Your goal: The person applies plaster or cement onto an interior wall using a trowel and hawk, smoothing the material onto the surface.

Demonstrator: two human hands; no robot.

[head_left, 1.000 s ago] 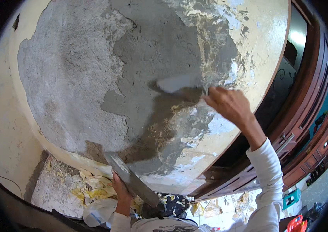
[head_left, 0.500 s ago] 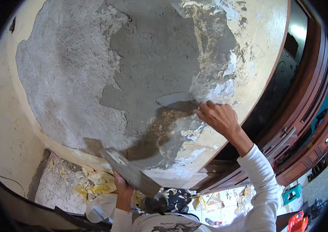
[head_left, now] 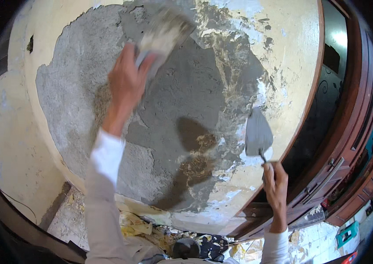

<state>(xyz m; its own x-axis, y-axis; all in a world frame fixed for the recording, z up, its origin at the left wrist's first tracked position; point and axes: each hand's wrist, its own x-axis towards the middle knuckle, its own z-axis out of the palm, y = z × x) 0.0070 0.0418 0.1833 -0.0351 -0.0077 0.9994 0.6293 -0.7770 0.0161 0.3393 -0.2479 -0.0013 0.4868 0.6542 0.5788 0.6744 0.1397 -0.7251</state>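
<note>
My left hand (head_left: 127, 79) is closed on a flat plastering float (head_left: 166, 33), blurred by motion, raised against the upper middle of the wall. Grey plaster (head_left: 173, 79) covers a large irregular patch there, rough and pale toward the left, darker in the centre, flaking along its right side. My right hand (head_left: 275, 185), lower right, grips the handle of a pointed trowel (head_left: 258, 134), whose blade points up in front of the patch's right edge. Shadows of hands and tools fall on the plaster.
Cream paint (head_left: 296, 79) surrounds the patch. A dark wooden door (head_left: 362, 110) with glass stands at the right, and a side wall (head_left: 10, 132) at the left. Debris (head_left: 136, 224), a dark bucket (head_left: 186, 248) and a teal plastic item (head_left: 348, 233) lie on the tiled floor below.
My left hand has swung the float up from low on the wall to its upper middle. My right hand has drawn the trowel down and rightward, and its blade now points upward.
</note>
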